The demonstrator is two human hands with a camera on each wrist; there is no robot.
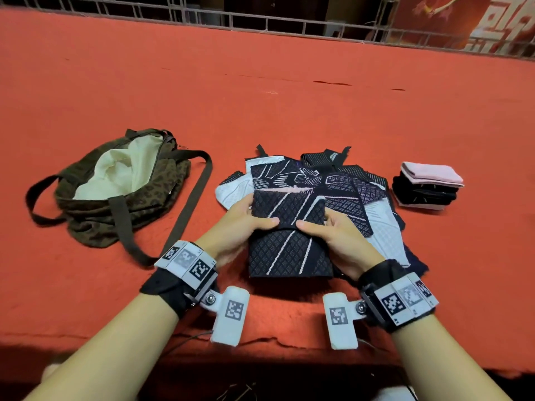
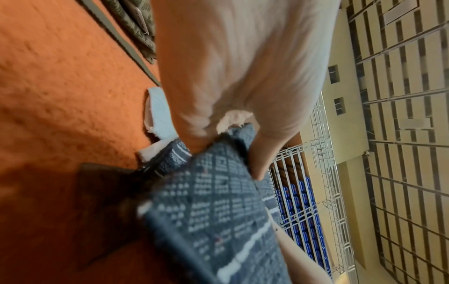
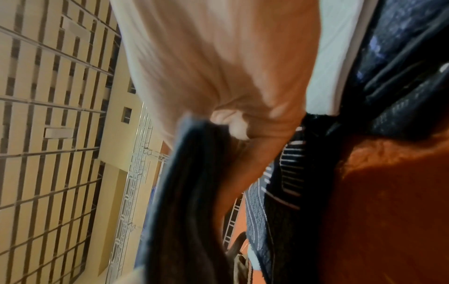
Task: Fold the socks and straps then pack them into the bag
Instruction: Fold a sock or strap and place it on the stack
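Observation:
A dark patterned sock (image 1: 285,241) with pale stripes is held doubled over above the red cloth. My left hand (image 1: 246,222) grips its left side, thumb on top along the fold. My right hand (image 1: 330,231) grips its right side the same way. The left wrist view shows the left hand (image 2: 230,134) pinching the dark sock (image 2: 218,211); the right wrist view shows the right hand (image 3: 233,123) gripping dark fabric (image 3: 189,192). Behind lies a loose pile of dark and white socks and straps (image 1: 324,180). The brown leopard-print bag (image 1: 121,186) lies open at the left, cream lining showing.
A small stack of folded socks (image 1: 428,185), pink on top and black below, sits at the right. The bag's long strap (image 1: 188,209) trails toward me. The red cloth table (image 1: 260,82) ends at a metal grille (image 1: 260,18) at the back.

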